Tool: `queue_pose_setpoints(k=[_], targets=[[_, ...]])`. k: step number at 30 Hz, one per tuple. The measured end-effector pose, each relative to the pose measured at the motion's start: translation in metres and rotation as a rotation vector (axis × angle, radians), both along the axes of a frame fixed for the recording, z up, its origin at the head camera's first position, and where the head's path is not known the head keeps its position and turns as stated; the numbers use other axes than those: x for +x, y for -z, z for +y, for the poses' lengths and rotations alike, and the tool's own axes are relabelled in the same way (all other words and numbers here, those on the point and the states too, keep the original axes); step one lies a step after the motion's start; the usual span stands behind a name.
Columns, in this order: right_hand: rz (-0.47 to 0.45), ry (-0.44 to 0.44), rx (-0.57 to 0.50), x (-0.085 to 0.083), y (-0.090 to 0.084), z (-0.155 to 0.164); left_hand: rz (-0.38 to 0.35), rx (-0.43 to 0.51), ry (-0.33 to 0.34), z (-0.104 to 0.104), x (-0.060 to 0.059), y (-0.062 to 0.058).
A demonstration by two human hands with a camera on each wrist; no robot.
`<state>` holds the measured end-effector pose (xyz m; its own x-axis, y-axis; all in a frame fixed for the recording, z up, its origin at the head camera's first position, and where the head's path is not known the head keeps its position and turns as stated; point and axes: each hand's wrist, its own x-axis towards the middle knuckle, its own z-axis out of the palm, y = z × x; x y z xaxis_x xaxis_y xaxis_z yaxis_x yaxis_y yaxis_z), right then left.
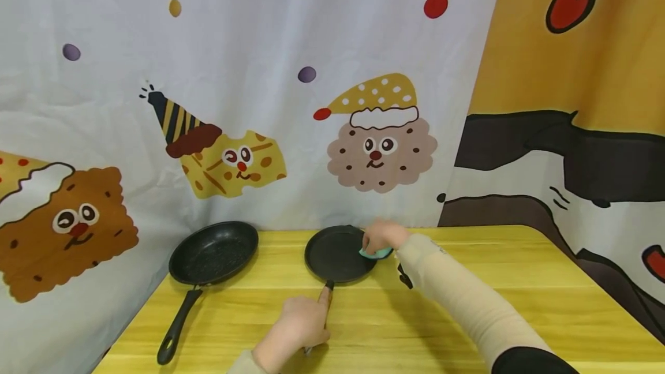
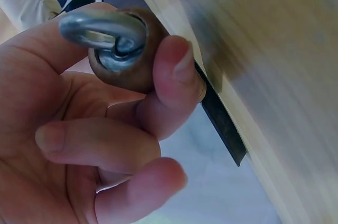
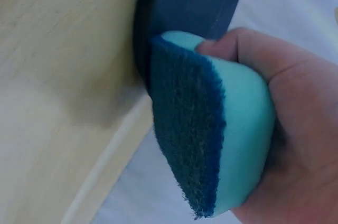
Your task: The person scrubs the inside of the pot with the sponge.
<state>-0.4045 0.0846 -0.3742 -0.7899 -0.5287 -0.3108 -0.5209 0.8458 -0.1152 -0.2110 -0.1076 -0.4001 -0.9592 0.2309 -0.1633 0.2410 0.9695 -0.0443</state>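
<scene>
A flat black pan (image 1: 335, 255) lies at the back middle of the table, its handle pointing toward me. My left hand (image 1: 301, 322) grips that handle; the left wrist view shows its brown end (image 2: 124, 80) and metal hanging ring (image 2: 79, 29) between thumb and fingers. At the pan's right edge, my right hand (image 1: 384, 234) holds a teal sponge (image 3: 245, 129) with a dark blue scouring pad (image 3: 185, 129) on one face. In the right wrist view the sponge overlaps the pan's rim; how firmly it touches cannot be told.
To the left, a deeper black frying pan (image 1: 218, 253) stands on the yellow wood-grain table (image 1: 467, 287), handle toward the front left. Behind the table hangs a white cloth (image 1: 249, 33) with cartoon prints, close to the back edge.
</scene>
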Motion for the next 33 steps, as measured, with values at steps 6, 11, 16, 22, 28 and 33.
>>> queue_pose_setpoints(k=[6,11,16,22,28,33], targets=[[-0.107,0.029,-0.024,0.0028,-0.0066,-0.0002,0.006,-0.006,-0.006,0.0007,0.0012,0.0035],[-0.133,0.037,0.016,0.0030,-0.0069,-0.0032,-0.003,-0.031,-0.009,0.0044,0.0035,0.0030],[-0.168,0.032,0.052,0.0036,-0.0083,-0.0036,-0.043,-0.047,-0.023,0.0073,0.0040,0.0011],[-0.204,0.027,0.021,0.0042,-0.0097,-0.0019,-0.019,-0.041,-0.017,0.0066,0.0037,-0.0005],[-0.237,0.018,-0.016,0.0052,-0.0054,-0.0004,-0.027,-0.047,-0.007,0.0060,0.0029,-0.0010],[-0.278,-0.006,-0.053,0.0072,-0.0034,-0.0010,-0.033,-0.048,0.000,0.0050,0.0032,-0.0008]])
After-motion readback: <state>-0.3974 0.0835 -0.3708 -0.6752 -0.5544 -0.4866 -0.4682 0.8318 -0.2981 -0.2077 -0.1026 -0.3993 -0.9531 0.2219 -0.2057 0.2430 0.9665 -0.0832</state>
